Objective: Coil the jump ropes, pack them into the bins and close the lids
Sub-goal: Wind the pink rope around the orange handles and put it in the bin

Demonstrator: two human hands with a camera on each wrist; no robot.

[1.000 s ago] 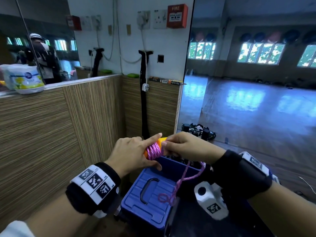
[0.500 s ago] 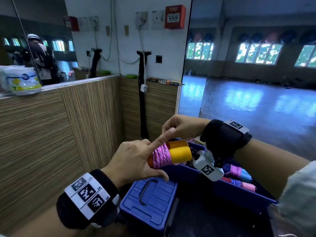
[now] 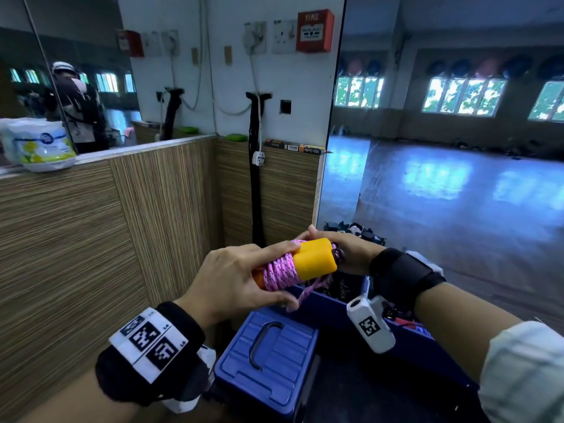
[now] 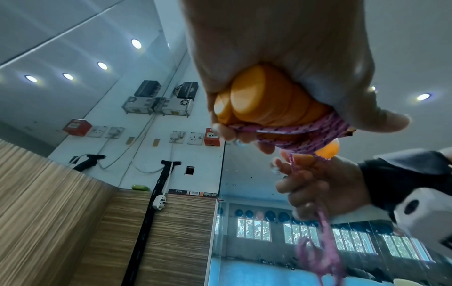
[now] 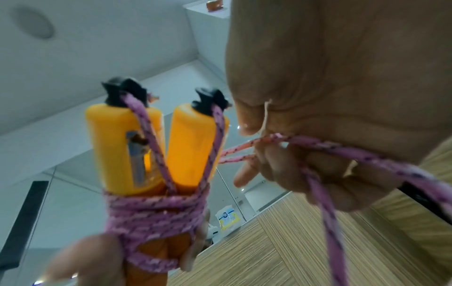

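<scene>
Pink rope [image 3: 282, 271] is wound around two yellow handles [image 3: 314, 259], gripped by the left hand [image 3: 235, 276] above the blue bins [image 3: 265, 364]; its loose end is pinched in the right hand's [image 3: 341, 251] curled fingers [image 5: 274, 160].

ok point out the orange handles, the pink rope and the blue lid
orange handles [image 3: 314, 257]: head view, on the near handle's side.
pink rope [image 3: 279, 273]: head view, on the coils wound round the handles.
blue lid [image 3: 287, 355]: head view, ribbed top beside its handle.

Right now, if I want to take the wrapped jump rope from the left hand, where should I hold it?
Probably grip the bare yellow handle ends, coming from the right. The left hand covers the other end, and pink cord wraps the middle.
</scene>
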